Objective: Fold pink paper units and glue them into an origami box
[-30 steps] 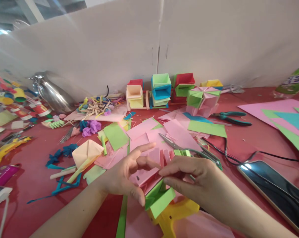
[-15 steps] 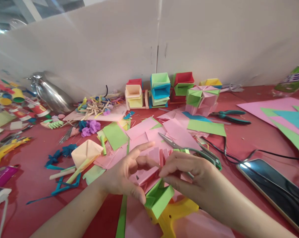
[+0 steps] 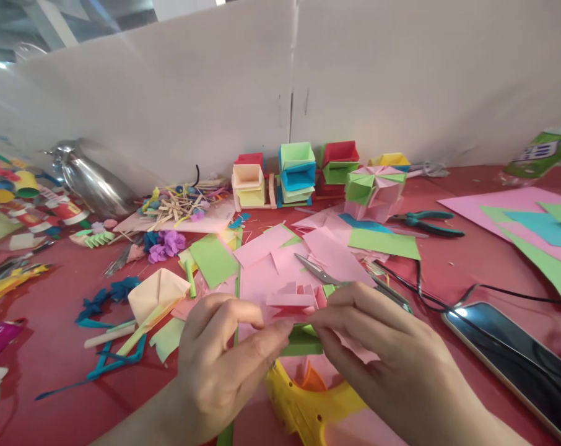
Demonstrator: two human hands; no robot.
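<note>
Head view: folded pink-and-green paper piece (image 3: 304, 341) sits mid-frame, above yellow glue gun (image 3: 303, 406). Folding looks done on both colours; whether they're glued, or what's left, can't tell. Work looks partway. Piece lies between the two hands' fingertips: left hand (image 3: 227, 359) fingers narrow, pinching its left edge; right hand (image 3: 392, 353) thumb and forefinger nearly closed, pinching its right edge. Scissors (image 3: 315, 267) just beyond, untouched.
</note>
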